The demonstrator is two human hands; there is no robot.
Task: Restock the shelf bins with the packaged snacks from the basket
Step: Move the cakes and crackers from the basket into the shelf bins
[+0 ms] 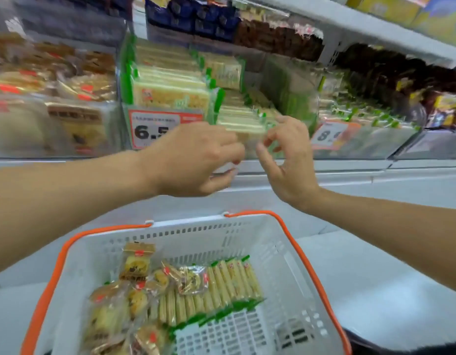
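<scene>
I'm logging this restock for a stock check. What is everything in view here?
basket: one, white with orange handles, bottom centre.
green-edged cracker packs: a row, pale yellow, in the basket; more in the middle shelf bin.
clear cookie packs: several, golden, basket's left side.
price tags: two, red and white, on bin fronts.
dark blue packs: several, upper shelf.
left hand: at the middle bin, holding a pale pack.
right hand: beside it, fingers curled.

Motion blur smears the shelf bins [81, 103] beyond both hands. The left hand [193, 160] covers part of a price tag [155, 129]. The basket [293, 252] below the hands is cut off by the bottom edge.
</scene>
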